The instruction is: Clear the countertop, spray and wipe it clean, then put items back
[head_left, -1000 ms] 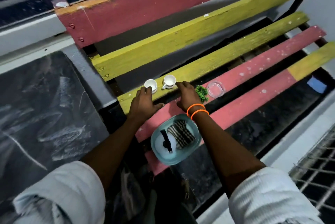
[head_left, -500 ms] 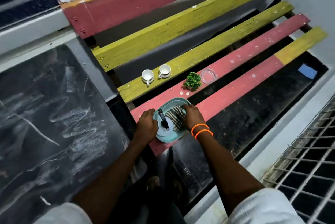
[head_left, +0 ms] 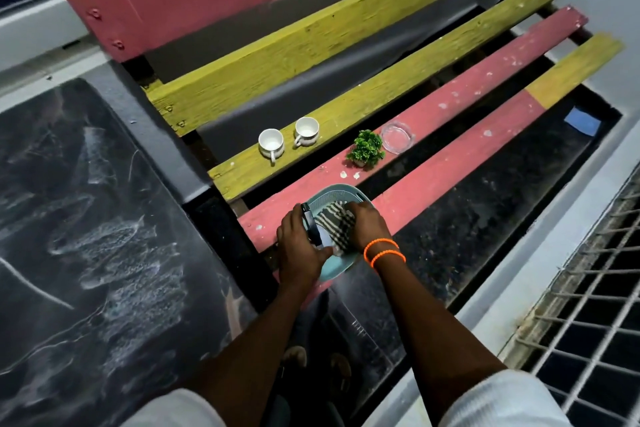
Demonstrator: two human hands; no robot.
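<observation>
A teal plastic tray sits on the near red slats of a painted wooden bench. In it lie a spray bottle with a black head and a black-and-white striped cloth. My left hand wraps around the spray bottle from the left, thumb under its white body. My right hand, with orange bands at the wrist, has its fingers curled onto the cloth's right side. Both hands cover much of the tray's inside.
Two white cups stand on the yellow slat beyond the tray. A small green plant and a clear glass dish sit on the red slat. A dark stone countertop lies left; a wire grille lies right.
My hands left the cups and plant on the bench and came back to the tray. The left has closed round the spray bottle and the right has settled on the cloth.
</observation>
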